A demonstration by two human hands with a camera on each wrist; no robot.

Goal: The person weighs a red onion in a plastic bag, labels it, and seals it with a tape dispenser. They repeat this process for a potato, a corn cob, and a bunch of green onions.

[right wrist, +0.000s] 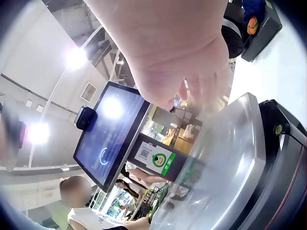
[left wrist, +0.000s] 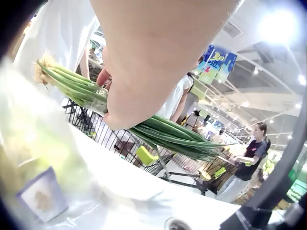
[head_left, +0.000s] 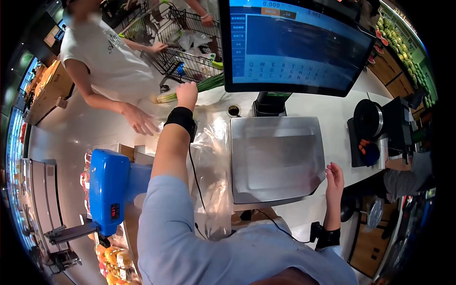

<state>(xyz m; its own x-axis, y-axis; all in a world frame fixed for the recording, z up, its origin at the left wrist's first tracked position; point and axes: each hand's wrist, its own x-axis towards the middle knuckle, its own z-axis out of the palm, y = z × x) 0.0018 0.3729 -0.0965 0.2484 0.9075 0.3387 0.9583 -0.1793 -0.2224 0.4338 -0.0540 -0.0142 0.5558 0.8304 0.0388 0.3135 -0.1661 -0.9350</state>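
Observation:
A bunch of green onions (head_left: 209,84) is held by my left hand (head_left: 187,94) over the far edge of the white counter. In the left wrist view, thumb and fingers wrap round the middle of the green onions (left wrist: 175,138), roots to the left and dark leaves to the right. My right hand (head_left: 334,176), fingers loosely bent and holding nothing, hovers beside the right edge of the steel scale plate (head_left: 278,161). No goods lie on the plate. Clear plastic bags (head_left: 211,161) lie left of the scale, under my left forearm.
Behind the scale, a touchscreen (head_left: 299,52) stands on a post. A shopping cart (head_left: 190,38) is across the counter, and a person in a white top (head_left: 111,61) reaches in from the left. A blue machine (head_left: 109,190) stands near my left side. Black equipment (head_left: 368,118) occupies the right counter.

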